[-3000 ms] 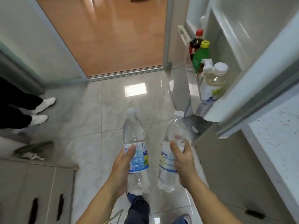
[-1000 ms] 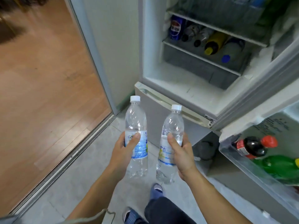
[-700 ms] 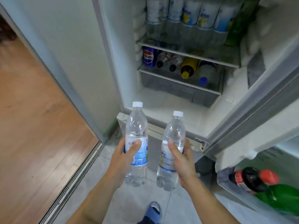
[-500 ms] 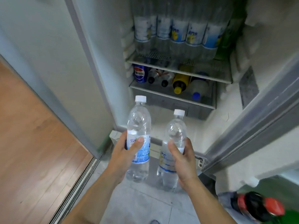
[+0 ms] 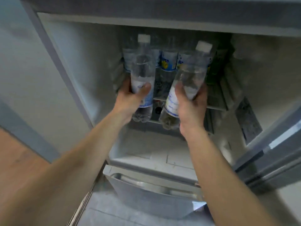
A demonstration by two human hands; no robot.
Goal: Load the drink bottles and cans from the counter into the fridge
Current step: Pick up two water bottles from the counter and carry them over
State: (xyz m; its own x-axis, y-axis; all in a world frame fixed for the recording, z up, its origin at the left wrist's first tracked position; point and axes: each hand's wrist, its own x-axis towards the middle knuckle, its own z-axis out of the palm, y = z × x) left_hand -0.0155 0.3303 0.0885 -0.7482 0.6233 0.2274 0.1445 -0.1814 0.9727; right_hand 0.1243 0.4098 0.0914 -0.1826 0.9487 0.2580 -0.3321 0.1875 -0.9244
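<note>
Left hand [image 5: 130, 98] wrapped round left water bottle [image 5: 142, 74], right hand [image 5: 191, 106] round right water bottle [image 5: 185, 85], both raised before fridge shelf [image 5: 216, 108]. Seemingly full, heavy, smooth; best gripped mid-label.

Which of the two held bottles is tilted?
The bottle in the right hand: this bottle leans right, while the left hand's bottle stands nearly upright.

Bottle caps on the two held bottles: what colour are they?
White, both caps, seen in the head view.
</note>
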